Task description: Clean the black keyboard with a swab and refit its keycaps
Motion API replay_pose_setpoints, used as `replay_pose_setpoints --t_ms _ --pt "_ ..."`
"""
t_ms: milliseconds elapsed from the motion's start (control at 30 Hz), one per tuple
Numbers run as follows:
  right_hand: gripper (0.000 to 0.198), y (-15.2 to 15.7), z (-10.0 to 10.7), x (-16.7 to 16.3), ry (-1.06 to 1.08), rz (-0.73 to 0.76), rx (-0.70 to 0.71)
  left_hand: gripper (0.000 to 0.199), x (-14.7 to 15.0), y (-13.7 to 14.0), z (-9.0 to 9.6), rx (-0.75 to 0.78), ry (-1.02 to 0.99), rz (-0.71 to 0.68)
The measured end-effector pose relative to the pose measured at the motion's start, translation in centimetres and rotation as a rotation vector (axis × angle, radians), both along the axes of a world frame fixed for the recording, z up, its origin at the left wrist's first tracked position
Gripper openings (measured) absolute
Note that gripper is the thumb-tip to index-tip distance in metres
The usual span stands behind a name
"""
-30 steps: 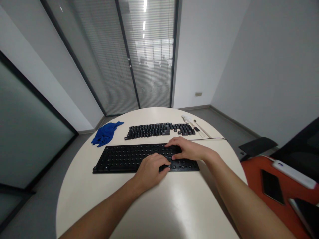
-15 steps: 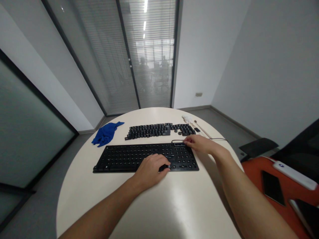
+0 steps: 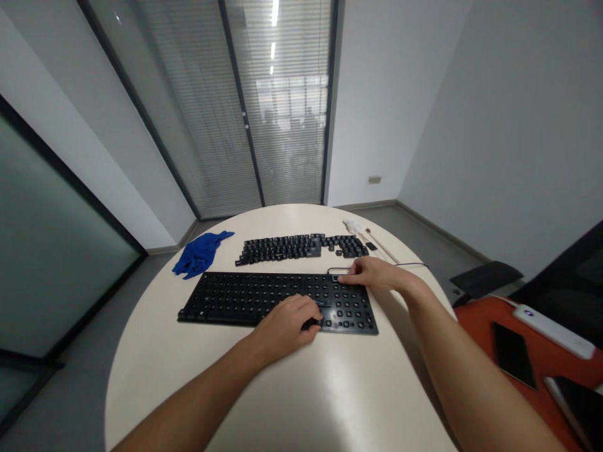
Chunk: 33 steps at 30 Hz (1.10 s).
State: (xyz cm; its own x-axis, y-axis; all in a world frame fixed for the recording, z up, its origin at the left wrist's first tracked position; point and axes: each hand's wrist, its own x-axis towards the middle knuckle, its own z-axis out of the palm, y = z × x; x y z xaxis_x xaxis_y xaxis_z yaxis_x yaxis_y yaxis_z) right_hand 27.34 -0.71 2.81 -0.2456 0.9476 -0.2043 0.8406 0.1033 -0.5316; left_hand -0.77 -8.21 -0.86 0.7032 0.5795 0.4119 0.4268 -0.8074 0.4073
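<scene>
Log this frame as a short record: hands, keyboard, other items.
left_hand: left hand on near edge of keyboard, right of its middle; grip unclear
right_hand: right hand at keyboard's far edge, near right corner; grip unclear
keyboard: black, most keycaps off
keycaps: loose keycaps in rows beyond keyboard
cloth: blue cloth, crumpled, far left
surface: pale round table

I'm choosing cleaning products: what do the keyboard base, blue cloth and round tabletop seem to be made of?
Keyboard base: probably black plastic, semi-gloss, going by its even colour and soft sheen at the right.
Blue cloth: matt fabric, judging by its soft folds; fibre unclear.
Round tabletop: perhaps cream laminate, satin finish, since it shows a blurred bright reflection.
</scene>
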Motion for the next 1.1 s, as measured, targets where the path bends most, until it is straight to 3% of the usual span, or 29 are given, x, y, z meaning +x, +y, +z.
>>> replay_pose_setpoints --t_ms 200,433,633,867,1100 --pt "0.056 -0.2 0.9 0.0 0.138 0.003 0.019 0.012 -0.3 0.0 0.4 0.085 -0.021 0.005" --pt "0.049 -0.3 1.4 -0.6 0.161 0.075 0.422 0.01 -0.4 0.0 0.5 0.138 -0.01 0.023" --pt "0.052 -1.1 2.0 -1.0 0.231 0.0 0.163 0.009 -0.4 0.1 0.7 0.161 0.006 0.037" --pt "0.054 -1.4 1.6 -1.7 0.566 -0.141 -0.09 0.008 -0.6 0.2 0.6 0.184 0.027 0.042" --pt "0.048 -2.3 0.4 -2.2 0.619 -0.189 -0.149 0.008 -0.7 0.1 0.8 0.122 0.025 0.013"
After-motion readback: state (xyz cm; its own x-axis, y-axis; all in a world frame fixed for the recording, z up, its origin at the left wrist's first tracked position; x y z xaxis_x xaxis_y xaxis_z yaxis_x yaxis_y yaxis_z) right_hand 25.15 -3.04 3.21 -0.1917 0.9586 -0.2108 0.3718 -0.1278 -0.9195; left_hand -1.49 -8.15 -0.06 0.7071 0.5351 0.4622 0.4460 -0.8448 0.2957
